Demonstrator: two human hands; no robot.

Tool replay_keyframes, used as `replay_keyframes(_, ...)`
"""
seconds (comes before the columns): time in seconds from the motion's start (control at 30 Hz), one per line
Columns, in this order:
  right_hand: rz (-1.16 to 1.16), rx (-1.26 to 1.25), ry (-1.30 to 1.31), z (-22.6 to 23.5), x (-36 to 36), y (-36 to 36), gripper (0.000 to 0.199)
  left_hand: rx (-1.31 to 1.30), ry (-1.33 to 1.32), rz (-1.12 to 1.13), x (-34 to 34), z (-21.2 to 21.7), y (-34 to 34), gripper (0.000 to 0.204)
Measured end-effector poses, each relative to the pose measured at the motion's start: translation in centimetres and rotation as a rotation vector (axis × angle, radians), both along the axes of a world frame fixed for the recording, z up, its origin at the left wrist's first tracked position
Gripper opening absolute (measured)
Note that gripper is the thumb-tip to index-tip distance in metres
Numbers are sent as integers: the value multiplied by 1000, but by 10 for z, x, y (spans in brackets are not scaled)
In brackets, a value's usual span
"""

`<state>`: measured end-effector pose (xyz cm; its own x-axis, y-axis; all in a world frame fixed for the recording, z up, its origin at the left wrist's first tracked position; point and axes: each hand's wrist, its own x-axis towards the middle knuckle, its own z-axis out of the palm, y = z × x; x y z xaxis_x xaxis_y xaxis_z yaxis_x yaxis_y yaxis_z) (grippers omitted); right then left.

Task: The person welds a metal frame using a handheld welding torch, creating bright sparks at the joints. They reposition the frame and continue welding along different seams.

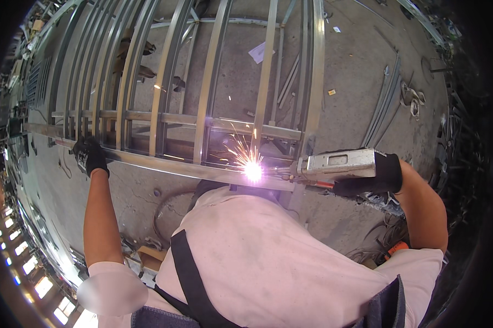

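A metal frame [175, 167] of parallel rectangular tubes spans the far side in front of me. My left hand [89, 156], in a black glove, is closed on its near rail at the left. My right hand [380, 177], also black-gloved, is wrapped round a welding torch [324, 184] with a reddish section. Along that hand lies a silver box-shaped metal piece [339, 164] with a slot; how it is held is partly hidden. A bright arc [253, 171] burns on the near rail, throwing orange sparks up and left. Glare hides the weld spot and torch tip.
Long thin metal bars [386, 106] lie on the concrete floor at right, beside a crumpled strap [413, 101]. A pale sheet [257, 52] rests on the floor beyond the bars. An orange object [397, 249] and cables lie near my right elbow.
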<state>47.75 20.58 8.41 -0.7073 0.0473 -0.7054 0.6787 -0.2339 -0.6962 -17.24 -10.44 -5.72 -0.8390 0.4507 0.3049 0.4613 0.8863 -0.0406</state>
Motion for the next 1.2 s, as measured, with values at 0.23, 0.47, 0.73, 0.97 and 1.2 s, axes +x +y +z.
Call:
replay_keyframes(0.23,47,121,34,-3,13,-5,57,-188,53,-148,-14,-1,-5,29)
replay_keyframes(0.47,-310,190,10,18,44,-1,41,73,-140,19,-13,1,2,43)
replay_keyframes(0.73,-1002,487,104,32,56,31,27,174,-153,27,-20,-10,-4,49)
replay_keyframes(0.97,-1110,285,20,-100,64,127,16,-173,-48,6,-5,1,3,30)
replay_keyframes(1.2,-851,259,-519,-263,104,143,15,170,-79,82,33,18,14,36)
